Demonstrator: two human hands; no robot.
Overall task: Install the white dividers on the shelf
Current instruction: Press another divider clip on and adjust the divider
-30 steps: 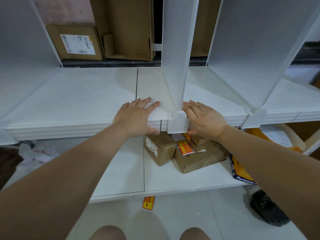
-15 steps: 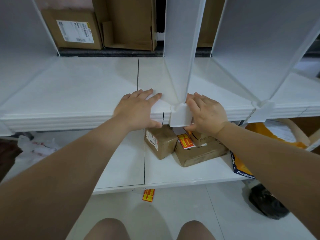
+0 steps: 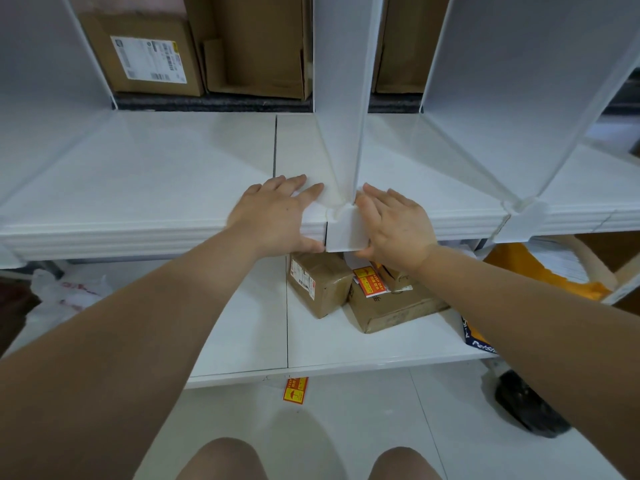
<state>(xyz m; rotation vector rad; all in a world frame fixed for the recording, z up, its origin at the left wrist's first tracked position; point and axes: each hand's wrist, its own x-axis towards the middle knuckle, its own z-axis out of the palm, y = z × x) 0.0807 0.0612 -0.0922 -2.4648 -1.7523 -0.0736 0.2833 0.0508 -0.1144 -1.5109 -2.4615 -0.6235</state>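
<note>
White divider [image 3: 341, 98] clip flanked by both hands on shelf [image 3: 138, 188]

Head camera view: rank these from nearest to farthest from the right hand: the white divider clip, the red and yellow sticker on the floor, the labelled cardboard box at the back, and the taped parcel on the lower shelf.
1. White divider clip, touching the right hand on its left.
2. Taped parcel, just below, lower shelf.
3. Floor sticker, lower left; labelled box, upper left at the back: too close to call.

A white divider [image 3: 341, 98] and white shelf [image 3: 156, 174] are seen by the left hand [image 3: 277, 216]. Brown boxes [image 3: 388, 303] with a red-and-yellow label [image 3: 369, 281] are seen below the right hand [image 3: 398, 230].
</note>
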